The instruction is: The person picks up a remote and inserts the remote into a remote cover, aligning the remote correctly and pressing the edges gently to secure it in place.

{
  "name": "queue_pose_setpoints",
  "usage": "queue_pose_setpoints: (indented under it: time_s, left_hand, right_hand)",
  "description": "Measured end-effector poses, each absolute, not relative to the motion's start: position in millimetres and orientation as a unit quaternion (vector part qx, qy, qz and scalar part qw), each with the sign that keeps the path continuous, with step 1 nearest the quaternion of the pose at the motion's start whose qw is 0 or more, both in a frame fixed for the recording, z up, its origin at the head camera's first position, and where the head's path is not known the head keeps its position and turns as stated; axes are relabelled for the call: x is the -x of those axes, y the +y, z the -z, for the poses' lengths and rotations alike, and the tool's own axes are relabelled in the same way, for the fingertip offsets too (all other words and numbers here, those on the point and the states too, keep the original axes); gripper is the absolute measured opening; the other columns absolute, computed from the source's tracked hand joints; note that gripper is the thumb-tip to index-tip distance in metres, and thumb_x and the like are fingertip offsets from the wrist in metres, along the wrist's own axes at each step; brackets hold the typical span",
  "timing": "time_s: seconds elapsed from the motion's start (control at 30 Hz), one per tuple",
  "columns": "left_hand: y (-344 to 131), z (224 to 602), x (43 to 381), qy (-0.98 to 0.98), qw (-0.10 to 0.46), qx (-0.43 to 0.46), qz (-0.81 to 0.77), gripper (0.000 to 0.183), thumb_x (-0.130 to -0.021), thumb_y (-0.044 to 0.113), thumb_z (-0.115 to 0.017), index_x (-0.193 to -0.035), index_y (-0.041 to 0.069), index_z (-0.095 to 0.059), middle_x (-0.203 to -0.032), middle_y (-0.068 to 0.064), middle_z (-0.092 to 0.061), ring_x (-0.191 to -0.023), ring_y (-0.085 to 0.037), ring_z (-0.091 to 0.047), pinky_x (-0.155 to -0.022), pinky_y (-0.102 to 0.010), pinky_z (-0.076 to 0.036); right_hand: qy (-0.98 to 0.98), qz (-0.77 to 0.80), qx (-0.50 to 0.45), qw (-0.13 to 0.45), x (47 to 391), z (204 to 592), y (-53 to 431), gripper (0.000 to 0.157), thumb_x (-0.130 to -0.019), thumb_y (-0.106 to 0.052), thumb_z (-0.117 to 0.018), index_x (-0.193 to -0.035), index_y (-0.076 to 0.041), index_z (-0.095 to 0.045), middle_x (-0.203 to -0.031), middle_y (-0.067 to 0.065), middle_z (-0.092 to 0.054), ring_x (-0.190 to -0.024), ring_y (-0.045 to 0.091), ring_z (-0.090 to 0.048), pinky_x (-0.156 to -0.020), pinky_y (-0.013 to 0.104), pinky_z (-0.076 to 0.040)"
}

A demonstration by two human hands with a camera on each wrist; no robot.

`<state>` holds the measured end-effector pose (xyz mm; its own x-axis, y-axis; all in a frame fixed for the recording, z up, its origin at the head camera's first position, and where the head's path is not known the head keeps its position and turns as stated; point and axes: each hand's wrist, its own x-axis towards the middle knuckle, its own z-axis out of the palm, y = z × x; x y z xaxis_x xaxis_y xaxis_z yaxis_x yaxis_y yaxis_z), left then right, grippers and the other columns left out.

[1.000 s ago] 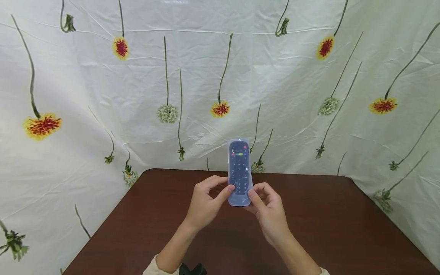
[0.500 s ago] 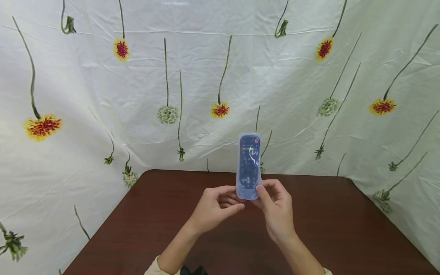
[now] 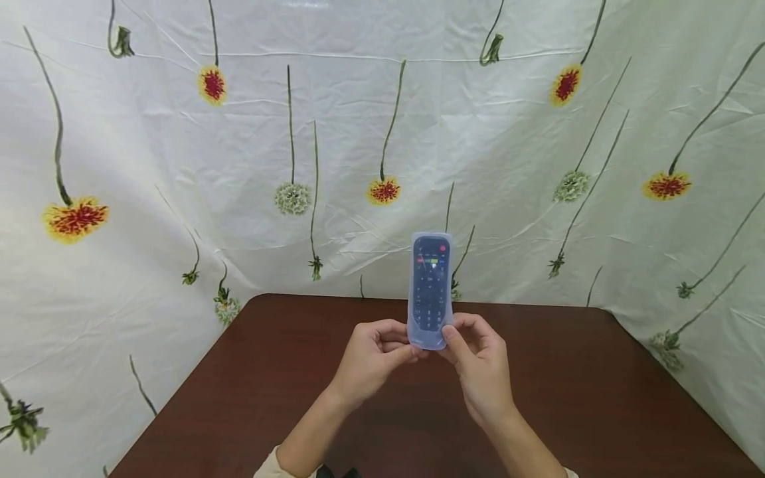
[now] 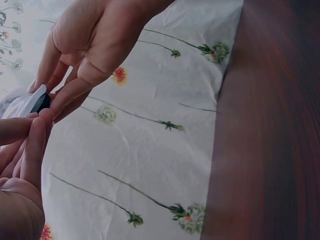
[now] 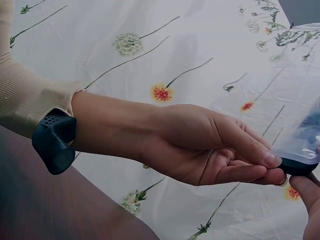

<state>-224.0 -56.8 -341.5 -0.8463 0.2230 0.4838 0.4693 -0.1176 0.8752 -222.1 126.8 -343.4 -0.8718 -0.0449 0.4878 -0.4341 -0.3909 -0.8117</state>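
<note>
- From here I see the left hand [image 3: 370,358] curled narrowly at the lower left corner of the remote [image 3: 429,289], thumb by its bottom edge.
- The remote is between both hands, above the bench [image 3: 299,338]. I judge the lifting done; unsleeving or setting down is not. It looks slim and dark, red button top right, coloured row below, inside a milky, see-through cover [image 3: 425,340].
- I have the right hand [image 3: 483,365] pinching its lower right corner.
</note>
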Motion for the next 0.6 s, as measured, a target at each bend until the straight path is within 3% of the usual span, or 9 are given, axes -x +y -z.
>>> queue_pose_setpoints:
  time_s: [0.27,0.6]
  left_hand:
    - [-61.8,338.3,223.2,-0.672,0.091,0.274,0.682,0.019,-0.088,-0.011,-0.075,-0.106,-0.015,-0.071,-0.096,-0.024,-0.075,-0.083,-0.028,-0.076,-0.076,-0.04,-0.061]
    - [-67.5,336.7,224.1,-0.691,0.105,0.278,0.659,0.022,-0.088,-0.01,-0.076,-0.109,-0.013,-0.072,-0.096,-0.021,-0.075,-0.083,-0.032,-0.076,-0.075,-0.039,-0.062]
  right_hand:
    - [-0.524,-0.81,-0.238,0.106,223.1,344.5,127.6,0.006,-0.1,0.009,-0.06,-0.105,0.008,-0.058,-0.111,0.017,-0.06,-0.097,0.021,-0.07,-0.088,0.044,-0.057]
    - [-0.535,-0.802,-0.247,0.097,224.6,345.3,127.2,0.013,-0.1,0.009,-0.061,-0.107,0.015,-0.052,-0.111,0.015,-0.062,-0.098,0.021,-0.07,-0.088,0.045,-0.057]
